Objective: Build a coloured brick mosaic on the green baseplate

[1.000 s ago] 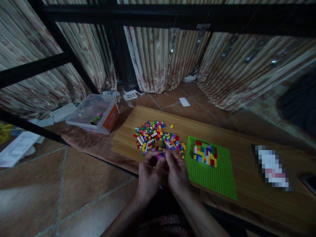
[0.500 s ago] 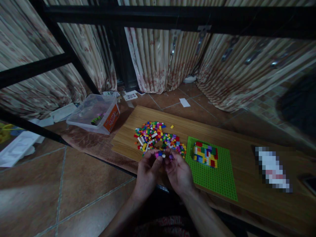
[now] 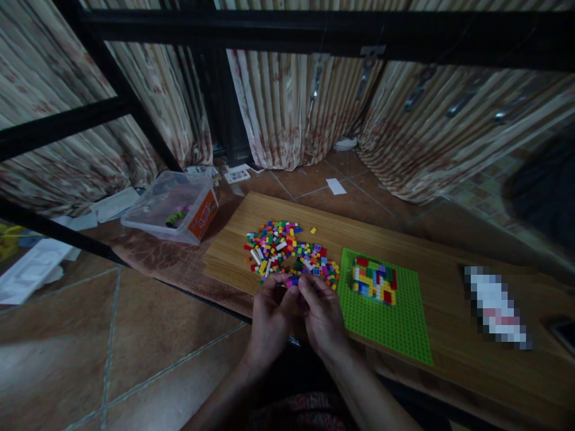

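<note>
Between my two hands is a small cluster of toy bricks [image 3: 293, 281], with blue and magenta showing. My left hand [image 3: 272, 311] pinches it from the left with thumb and forefinger. From the right, the closed fingers of my right hand [image 3: 320, 308] press against the same cluster and hide part of it. Just beyond my fingertips lies a spread pile of loose toy bricks [image 3: 274, 245] in many colours. To the right, a green baseplate [image 3: 386, 332] carries a block of joined bricks [image 3: 375, 280] in its upper part.
The wooden bench [image 3: 444, 299] runs from left to right in front of me. A clear plastic box [image 3: 148, 218] with an orange label stands at its left. A blurred-out packet [image 3: 496, 308] and a dark phone-like object [image 3: 561, 332] lie at the right. Curtains [image 3: 287, 114] hang behind.
My right hand has moved left and its fingers have closed against the bricks in my left hand. The purple brick seen at my right fingertips is now hidden.
</note>
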